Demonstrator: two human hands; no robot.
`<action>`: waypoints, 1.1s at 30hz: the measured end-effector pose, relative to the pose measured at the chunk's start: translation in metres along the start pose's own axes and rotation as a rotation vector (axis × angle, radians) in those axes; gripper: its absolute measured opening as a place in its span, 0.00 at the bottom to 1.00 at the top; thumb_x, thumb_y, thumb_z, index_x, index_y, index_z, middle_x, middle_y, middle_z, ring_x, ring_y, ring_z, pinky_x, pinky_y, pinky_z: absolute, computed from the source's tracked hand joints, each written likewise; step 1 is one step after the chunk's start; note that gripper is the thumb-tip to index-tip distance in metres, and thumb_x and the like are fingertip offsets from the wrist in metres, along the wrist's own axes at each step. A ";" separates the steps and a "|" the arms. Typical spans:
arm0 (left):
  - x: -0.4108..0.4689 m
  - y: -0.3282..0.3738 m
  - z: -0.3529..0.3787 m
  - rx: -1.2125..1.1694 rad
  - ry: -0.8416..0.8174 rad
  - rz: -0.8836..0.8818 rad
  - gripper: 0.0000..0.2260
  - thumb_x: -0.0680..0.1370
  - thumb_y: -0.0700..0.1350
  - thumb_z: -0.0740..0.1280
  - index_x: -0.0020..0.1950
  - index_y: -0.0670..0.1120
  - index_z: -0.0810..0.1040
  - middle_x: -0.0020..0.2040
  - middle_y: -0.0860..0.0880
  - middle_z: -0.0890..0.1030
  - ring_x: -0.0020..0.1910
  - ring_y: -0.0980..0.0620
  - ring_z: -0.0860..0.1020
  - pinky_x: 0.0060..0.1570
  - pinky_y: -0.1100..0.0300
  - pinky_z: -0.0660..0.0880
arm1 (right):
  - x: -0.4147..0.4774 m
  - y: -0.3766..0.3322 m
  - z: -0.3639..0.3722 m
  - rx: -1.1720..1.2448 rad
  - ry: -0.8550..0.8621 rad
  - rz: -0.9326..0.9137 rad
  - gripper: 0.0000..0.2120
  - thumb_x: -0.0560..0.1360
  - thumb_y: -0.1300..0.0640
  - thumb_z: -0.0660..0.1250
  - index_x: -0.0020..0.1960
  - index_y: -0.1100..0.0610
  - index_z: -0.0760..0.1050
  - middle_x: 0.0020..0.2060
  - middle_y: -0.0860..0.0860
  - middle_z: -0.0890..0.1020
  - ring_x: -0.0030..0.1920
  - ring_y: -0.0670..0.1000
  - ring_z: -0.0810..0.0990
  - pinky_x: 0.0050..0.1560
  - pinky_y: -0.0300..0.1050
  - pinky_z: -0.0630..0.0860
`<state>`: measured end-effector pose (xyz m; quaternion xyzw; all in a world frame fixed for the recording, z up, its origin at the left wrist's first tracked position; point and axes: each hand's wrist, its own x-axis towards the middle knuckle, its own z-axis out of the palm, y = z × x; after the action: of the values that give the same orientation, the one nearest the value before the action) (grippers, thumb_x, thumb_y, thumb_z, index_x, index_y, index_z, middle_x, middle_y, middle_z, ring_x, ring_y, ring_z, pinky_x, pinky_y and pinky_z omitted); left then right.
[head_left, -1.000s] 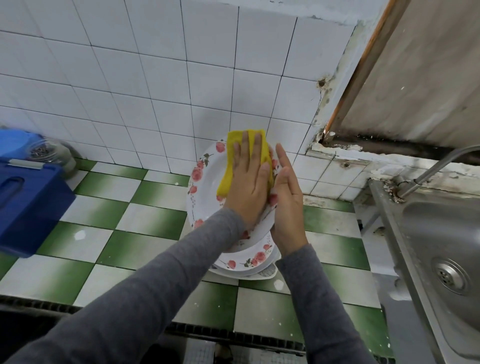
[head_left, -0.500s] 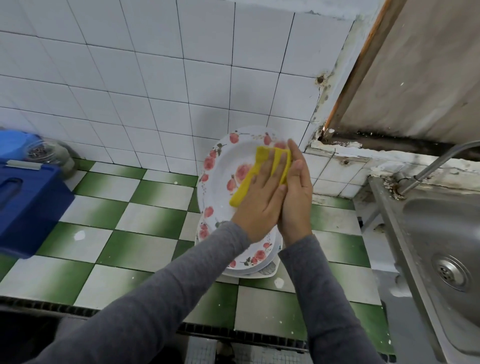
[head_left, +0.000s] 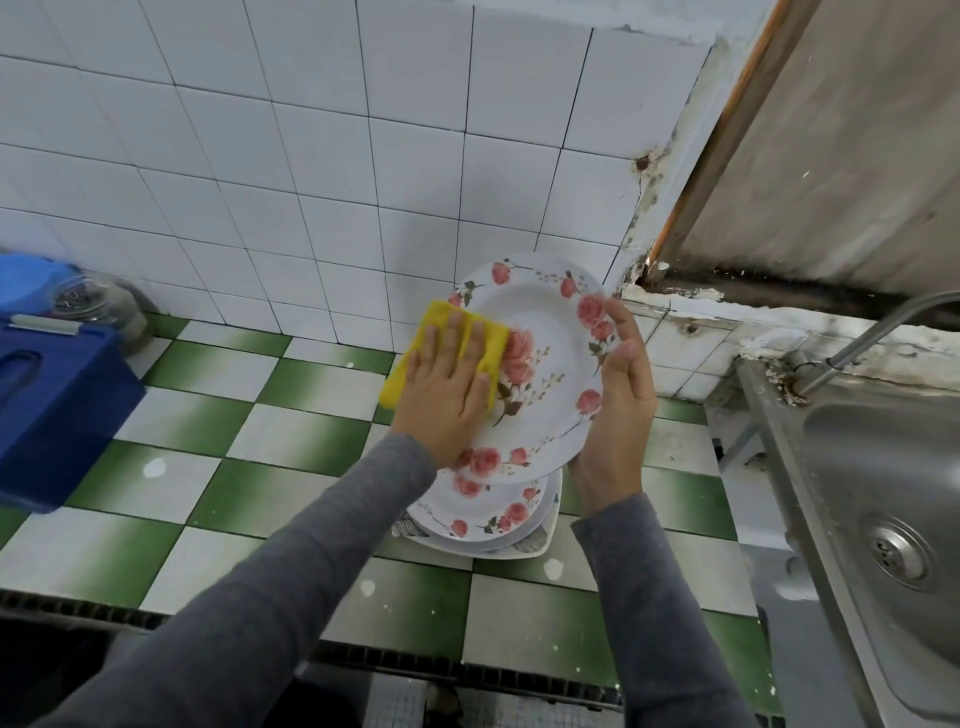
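Observation:
A white plate with pink roses (head_left: 545, 332) is held tilted above a stack of plates (head_left: 483, 519) on the green and white tiled counter. My right hand (head_left: 618, 405) grips the plate's right rim, with the thumb on its face. My left hand (head_left: 447, 395) lies flat with straight fingers on a folded yellow cloth (head_left: 447, 348), pressing it against the plate's left side. The cloth overhangs the plate's left edge.
A steel sink (head_left: 883, 519) with a drain and a tap (head_left: 872, 332) lies to the right. A blue plastic box (head_left: 47, 405) and a glass jar (head_left: 88, 301) stand at the left. A white tiled wall rises behind the counter.
My left hand has slid the yellow cloth from the plate's right side to its left edge. The plate's rose centre now shows, and my right hand has shifted on the rim.

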<state>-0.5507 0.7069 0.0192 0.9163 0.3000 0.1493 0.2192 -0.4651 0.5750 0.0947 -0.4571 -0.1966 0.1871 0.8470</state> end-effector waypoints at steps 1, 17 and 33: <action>0.003 0.002 0.000 -0.026 0.049 -0.054 0.32 0.76 0.62 0.34 0.79 0.53 0.35 0.80 0.49 0.35 0.78 0.48 0.33 0.77 0.47 0.36 | -0.004 0.000 0.001 -0.014 -0.012 0.010 0.16 0.84 0.53 0.54 0.66 0.55 0.75 0.62 0.52 0.82 0.62 0.53 0.81 0.57 0.47 0.80; 0.021 0.010 -0.001 -0.123 0.217 0.077 0.27 0.81 0.59 0.40 0.79 0.53 0.38 0.82 0.49 0.41 0.80 0.49 0.38 0.77 0.47 0.37 | -0.034 0.017 -0.001 -0.183 -0.162 0.098 0.18 0.79 0.38 0.62 0.66 0.40 0.77 0.71 0.50 0.76 0.72 0.54 0.72 0.73 0.63 0.67; -0.003 -0.015 0.006 -0.136 0.051 0.202 0.28 0.82 0.61 0.44 0.79 0.55 0.41 0.81 0.51 0.40 0.80 0.50 0.37 0.78 0.45 0.40 | -0.034 0.004 0.006 -0.114 -0.034 0.053 0.18 0.80 0.47 0.58 0.65 0.47 0.77 0.68 0.51 0.78 0.68 0.52 0.77 0.69 0.59 0.73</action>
<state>-0.5577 0.7141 0.0059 0.9208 0.2010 0.2137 0.2571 -0.4978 0.5639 0.0888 -0.5062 -0.2092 0.2055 0.8110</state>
